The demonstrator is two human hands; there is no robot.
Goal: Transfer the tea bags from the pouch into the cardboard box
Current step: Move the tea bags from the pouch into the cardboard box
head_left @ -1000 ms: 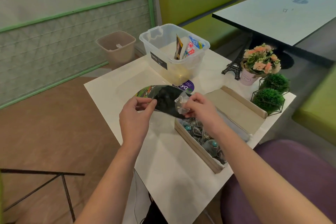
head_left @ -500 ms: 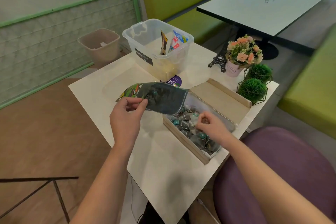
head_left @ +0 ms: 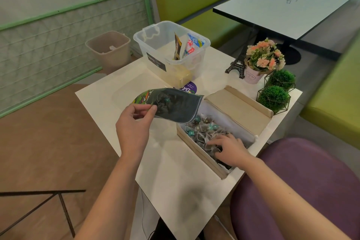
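Cardboard box (head_left: 198, 147) was largely filled with tea bags (head_left: 203, 129), pressed under the released right hand (head_left: 230, 151), while more remained in the pouch (head_left: 175, 104) pinched by the left hand (head_left: 134, 125).

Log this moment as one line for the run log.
left hand: holds pouch | right hand: on tea bags in cardboard box

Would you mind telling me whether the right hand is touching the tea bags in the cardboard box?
Touching. The head view shows the right hand lying palm down inside the cardboard box, its spread fingers resting directly on the tea bags, no gap visible.
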